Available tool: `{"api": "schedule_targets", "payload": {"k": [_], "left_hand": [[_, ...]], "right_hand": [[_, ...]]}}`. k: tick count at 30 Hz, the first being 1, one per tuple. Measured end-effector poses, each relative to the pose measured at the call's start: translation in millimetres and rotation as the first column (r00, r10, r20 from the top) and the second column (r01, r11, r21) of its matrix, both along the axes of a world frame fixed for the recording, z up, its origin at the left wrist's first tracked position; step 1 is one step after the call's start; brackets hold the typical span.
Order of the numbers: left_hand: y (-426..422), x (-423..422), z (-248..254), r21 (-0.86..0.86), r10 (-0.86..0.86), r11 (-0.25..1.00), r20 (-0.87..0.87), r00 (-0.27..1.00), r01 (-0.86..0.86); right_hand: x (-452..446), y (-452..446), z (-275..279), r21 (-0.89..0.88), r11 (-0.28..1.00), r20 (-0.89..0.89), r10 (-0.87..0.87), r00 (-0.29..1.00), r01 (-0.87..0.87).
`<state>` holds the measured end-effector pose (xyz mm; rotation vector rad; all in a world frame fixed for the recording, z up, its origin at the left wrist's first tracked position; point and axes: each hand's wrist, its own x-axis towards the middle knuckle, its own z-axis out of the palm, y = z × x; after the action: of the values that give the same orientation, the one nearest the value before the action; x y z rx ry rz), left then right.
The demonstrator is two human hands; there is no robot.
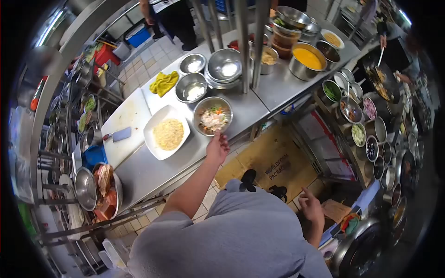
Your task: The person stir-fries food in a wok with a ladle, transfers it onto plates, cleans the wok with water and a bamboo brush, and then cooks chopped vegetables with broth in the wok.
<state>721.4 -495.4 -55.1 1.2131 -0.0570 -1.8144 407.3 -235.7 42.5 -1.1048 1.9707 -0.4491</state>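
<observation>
My left hand (218, 148) is at the near rim of a metal bowl (197, 126), its fingers closed on the edge. Inside the bowl lie pale pieces (214, 121) with bits of green and orange; their exact kind I cannot make out. Just left of it, a white square dish (150, 147) holds a mound of yellowish fried rice (168, 135). My right hand (311, 206) hangs low at my right side, holding nothing, index finger stretched out and the others loosely bent.
Stacked steel bowls (224, 65) and a yellow cloth (164, 84) lie behind. A cleaver (122, 135) rests on the white board (131, 115). Raw meat (105, 199) fills a bowl at left. Ingredient tins (358, 134) and a wok (387, 83) stand at right. Flattened cardboard (273, 153) covers the floor.
</observation>
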Motion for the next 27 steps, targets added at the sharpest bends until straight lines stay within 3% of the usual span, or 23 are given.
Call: {"api": "schedule_targets", "payload": {"k": [1, 3, 4, 5, 9, 11, 13, 14, 16, 18, 20, 22, 24, 25, 26, 27], "left_hand": [[-2.7, 14.4, 0.7, -0.006, 0.022, 1.0, 0.001, 1.0, -0.022], [-1.6, 37.8, 6.3, -0.028, 0.069, 0.998, 0.302, 0.951, -0.063], [-0.2, 43.0, 11.2, -0.065, 0.202, 0.979, 0.333, 0.921, -0.191], [3.2, 46.8, 16.9, -0.065, 0.219, 0.976, 0.334, 0.917, -0.209], [3.8, 53.0, 13.2, -0.018, 0.153, 0.987, 0.413, 0.898, -0.16], [1.5, 46.1, 3.7, -0.188, 0.143, 0.981, 0.525, 0.839, -0.049], [3.5, 30.1, 2.7, -0.226, 0.088, 0.973, 0.556, 0.826, 0.049], [4.6, 15.2, 0.8, -0.258, 0.039, 0.956, 0.588, 0.808, 0.141], [14.5, -30.7, 5.3, -0.245, -0.122, 0.91, 0.611, 0.782, 0.333], [31.1, -84.5, 0.3, -0.231, -0.349, 0.767, 0.632, 0.692, 0.599], [53.1, -152.0, 2.3, -0.245, -0.574, 0.539, 0.593, 0.564, 0.806], [83.0, -213.0, 12.0, -0.25, -0.745, 0.235, 0.574, 0.339, 0.939], [112.4, -264.6, 17.8, -0.275, -0.8, -0.103, 0.594, 0.084, 0.956], [131.5, -285.4, 24.3, -0.331, -0.856, -0.114, 0.511, 0.077, 0.937], [148.5, -306.8, 32.6, -0.369, -0.904, -0.099, 0.422, 0.071, 0.924], [158.4, -326.8, 57.6, -0.337, -0.905, -0.171, 0.426, -0.012, 0.926]], "right_hand": [[6.0, -8.8, -0.9, 0.03, 0.997, 0.026, 0.073, 0.997, -0.074], [12.7, -23.8, 5.3, 0.009, 0.989, 0.007, 0.149, 0.989, -0.149], [12.1, -32.2, 10.9, 0.022, 0.984, -0.007, 0.175, 0.985, -0.174], [10.6, -38.5, 13.3, 0.033, 0.98, -0.021, 0.198, 0.98, -0.198], [-12.2, -50.5, 13.6, -0.007, 0.987, -0.111, 0.158, 0.981, -0.16], [-16.3, -51.6, 24.8, -0.032, 0.992, -0.114, 0.116, 0.987, -0.12], [-25.4, -43.6, 23.9, -0.122, 0.988, -0.106, 0.085, 0.991, -0.098], [-25.3, -38.8, 24.4, -0.117, 0.993, -0.021, 0.013, 1.0, -0.016], [-29.0, -30.0, 28.6, -0.15, 0.988, -0.023, 0.028, 0.999, -0.031], [-36.1, -16.4, 6.1, -0.262, 0.953, 0.226, -0.091, 0.97, 0.151], [-46.9, 0.6, -21.7, -0.165, 0.862, 0.588, -0.305, 0.749, 0.48], [-54.5, 34.0, -40.2, -0.043, 0.716, 0.711, -0.468, 0.525, 0.697], [-64.0, 70.8, -51.6, 0.154, 0.592, 0.824, -0.518, 0.228, 0.791], [-70.0, 92.5, -61.5, 0.247, 0.569, 0.872, -0.483, 0.076, 0.785], [-77.0, 113.9, -64.3, 0.264, 0.464, 0.894, -0.447, -0.034, 0.845], [-86.0, 129.0, -50.7, 0.292, 0.4, 0.893, -0.439, -0.098, 0.869]]}}
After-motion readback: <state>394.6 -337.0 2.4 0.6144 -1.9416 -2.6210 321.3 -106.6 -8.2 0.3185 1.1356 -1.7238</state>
